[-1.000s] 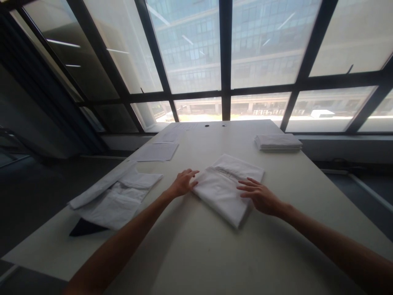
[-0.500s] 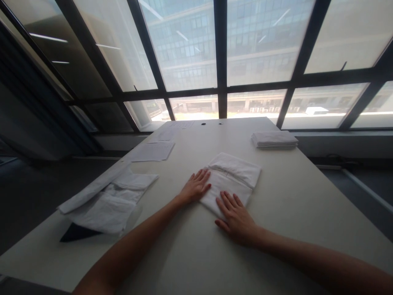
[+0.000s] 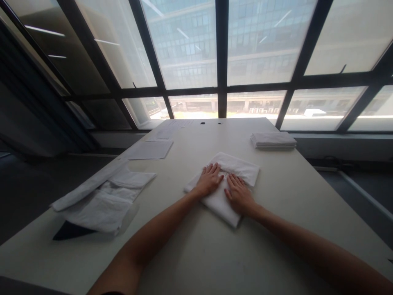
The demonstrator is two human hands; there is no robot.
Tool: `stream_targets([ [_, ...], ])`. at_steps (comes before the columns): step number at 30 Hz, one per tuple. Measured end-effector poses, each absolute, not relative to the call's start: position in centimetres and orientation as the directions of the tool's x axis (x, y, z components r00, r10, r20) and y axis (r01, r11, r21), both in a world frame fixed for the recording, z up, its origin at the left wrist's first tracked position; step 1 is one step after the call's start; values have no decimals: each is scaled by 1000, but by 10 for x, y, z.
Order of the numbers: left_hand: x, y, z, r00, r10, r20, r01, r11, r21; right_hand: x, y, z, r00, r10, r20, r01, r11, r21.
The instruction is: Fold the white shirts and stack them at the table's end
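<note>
A folded white cloth (image 3: pixel 221 207) lies at an angle on the white table, its near corner pointing toward me. A crease or fold line runs across its middle, partly hidden by my fingers. My left hand (image 3: pixel 209 180) rests flat on the cloth's left part, fingers stretched out toward the fold. Just to the right, my right hand (image 3: pixel 240 193) also lies flat on it, palm down, fingertips close to the left hand's. Neither hand is gripping the fabric.
At the left edge of the table (image 3: pixel 190 262) lies a loose pile of white cloth (image 3: pixel 101 200) with a dark piece (image 3: pixel 73 231) under it. Printed sheets (image 3: pixel 150 150) lie beyond it. A neat stack of folded white cloths (image 3: pixel 273 140) sits at the far right. Windows stand behind.
Both hands have slid forward and closer together over the cloth, up to its fold line. More of the cloth's near corner and left side now shows.
</note>
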State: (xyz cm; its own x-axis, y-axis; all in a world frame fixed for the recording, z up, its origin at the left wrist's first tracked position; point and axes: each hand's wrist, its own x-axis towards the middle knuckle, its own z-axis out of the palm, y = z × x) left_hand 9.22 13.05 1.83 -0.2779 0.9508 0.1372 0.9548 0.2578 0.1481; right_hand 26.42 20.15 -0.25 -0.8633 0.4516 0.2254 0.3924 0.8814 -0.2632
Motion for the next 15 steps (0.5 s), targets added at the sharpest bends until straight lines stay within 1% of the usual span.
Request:
stream_targets([
  [4,80,131,10,-301,947,114,948,284,141,288,209,-11,-891,391,233,340,912,-229],
  [9,55,132,5,-444,894,61,891,433,137,313,216,-15,-930,296,219,253,945,-206],
  [11,45,131,5,-479,877,40,869,468,159,325,218,-16,-943,246,224,195,954,-228],
  [13,37,128,7,-494,869,25,856,481,189,336,219,-17,-940,219,261,144,949,-280],
  [15,35,126,11,-517,855,49,843,498,206,343,222,-16,-903,244,354,107,924,-366],
])
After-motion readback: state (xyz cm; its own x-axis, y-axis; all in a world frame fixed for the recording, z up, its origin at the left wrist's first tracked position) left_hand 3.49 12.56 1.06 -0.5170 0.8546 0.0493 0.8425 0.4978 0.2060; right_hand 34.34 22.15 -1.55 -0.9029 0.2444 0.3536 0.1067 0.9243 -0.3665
